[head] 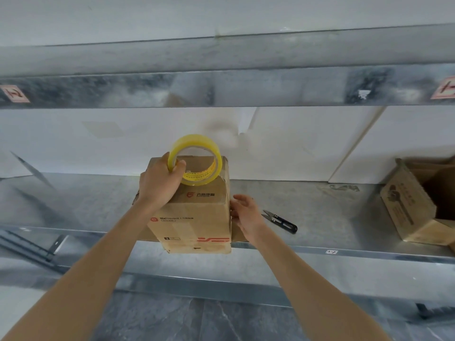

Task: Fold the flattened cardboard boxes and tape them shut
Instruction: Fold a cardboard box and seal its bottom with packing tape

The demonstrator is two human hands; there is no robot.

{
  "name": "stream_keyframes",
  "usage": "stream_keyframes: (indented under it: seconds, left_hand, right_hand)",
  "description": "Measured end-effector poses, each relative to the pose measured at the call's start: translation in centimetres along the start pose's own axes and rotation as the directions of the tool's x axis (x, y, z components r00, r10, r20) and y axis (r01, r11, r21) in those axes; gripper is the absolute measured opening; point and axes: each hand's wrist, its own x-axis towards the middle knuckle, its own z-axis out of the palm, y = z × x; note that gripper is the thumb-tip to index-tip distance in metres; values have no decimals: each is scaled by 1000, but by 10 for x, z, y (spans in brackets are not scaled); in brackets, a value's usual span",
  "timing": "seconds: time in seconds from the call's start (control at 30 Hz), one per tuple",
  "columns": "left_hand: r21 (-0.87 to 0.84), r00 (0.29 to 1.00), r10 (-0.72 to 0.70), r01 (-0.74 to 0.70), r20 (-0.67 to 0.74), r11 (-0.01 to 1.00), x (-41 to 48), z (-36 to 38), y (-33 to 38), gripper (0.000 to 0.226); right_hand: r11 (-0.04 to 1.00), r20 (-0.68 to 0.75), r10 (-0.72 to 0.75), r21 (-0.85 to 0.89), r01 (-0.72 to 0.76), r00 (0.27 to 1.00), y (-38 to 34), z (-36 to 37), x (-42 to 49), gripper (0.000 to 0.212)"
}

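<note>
A folded brown cardboard box (197, 217) with red and black print stands on the metal shelf (332, 217), its near end jutting over the shelf's front edge. My left hand (160, 183) grips a roll of yellow tape (197, 161) upright on the box's top, fingers hooked through the ring. My right hand (243, 215) touches the box's right side with relaxed fingers. Clear tape seems to run across the box's top and down its right side, though it is hard to make out.
Small black thread snips (280, 221) lie on the shelf just right of my right hand. An open brown carton (418, 205) stands at the far right. A second metal shelf (221, 87) runs overhead. White wall behind, grey floor below.
</note>
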Motion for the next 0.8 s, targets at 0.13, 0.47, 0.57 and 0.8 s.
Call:
stream_keyframes:
  seconds: [0.13,0.47,0.57,0.8]
  left_hand:
    - [15,1000,-3,2,9,1000,-1,1,1,32]
    - [-7,996,17,-16,91,1000,1,0,-4,19]
    - [-96,992,25,-13,126,995,2,-2,-3,15]
    - [-380,999,-23,7,-39,925,17,-52,-35,16]
  right_hand:
    - [939,-27,-277,-219,265,960,-32,-6,-14,34]
    - [458,389,-411,-694,555,825,-71,35,-15,107]
    - [311,420,-335,-796,520,843,-74,31,-12,99]
    - [193,416,-252,-863,467,874,-80,28,-19,94]
